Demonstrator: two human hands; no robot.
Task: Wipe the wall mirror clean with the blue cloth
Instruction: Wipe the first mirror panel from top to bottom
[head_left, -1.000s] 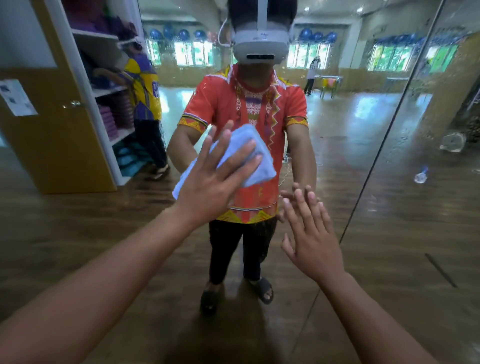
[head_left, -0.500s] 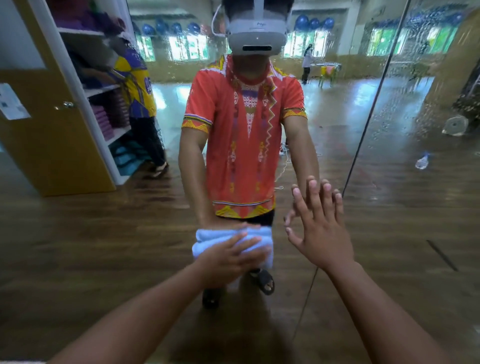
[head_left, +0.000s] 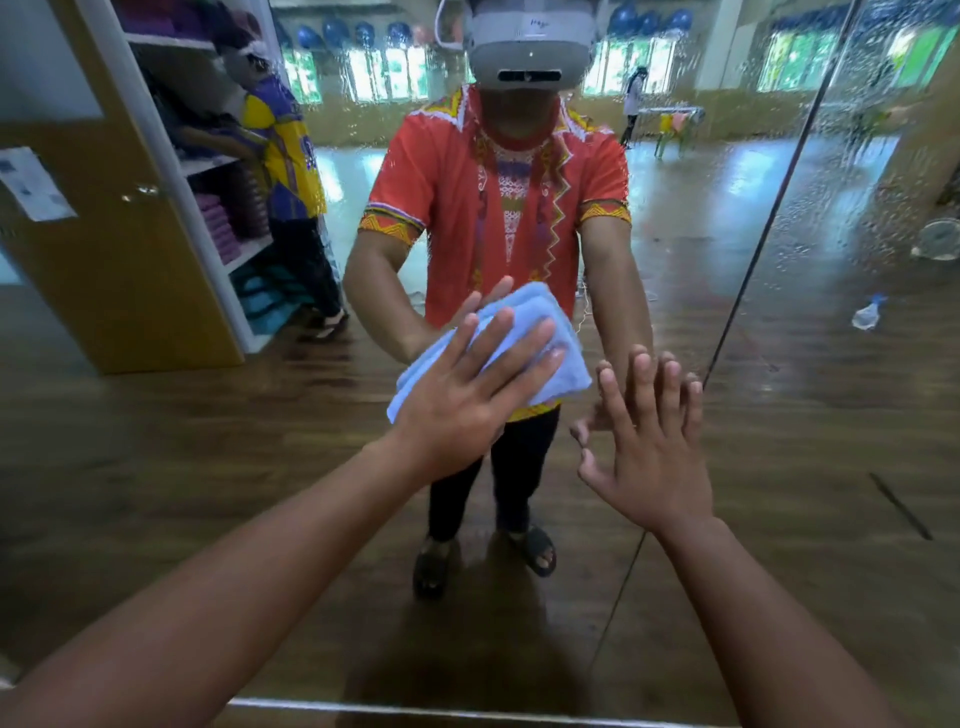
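Note:
The wall mirror (head_left: 810, 426) fills the view and reflects me in a red patterned shirt. Water droplets speckle its upper part. A folded light blue cloth (head_left: 545, 327) lies flat against the glass at centre. My left hand (head_left: 467, 400) presses it to the mirror with straight, spread fingers. To its right, my right hand (head_left: 649, 447) rests flat on the glass with fingers straight, holding nothing, beside the dark vertical seam between two mirror panels.
The mirror's bottom edge (head_left: 467, 713) runs along the lower frame. Reflected in the glass are a white shelf unit with a wooden door (head_left: 130, 270), a person in a yellow shirt (head_left: 283, 171) and a spray bottle (head_left: 866, 313) on the wooden floor.
My left hand carried the cloth down the mirror, then back up and a little to the right. My right hand stayed flat on the glass, shifting only slightly.

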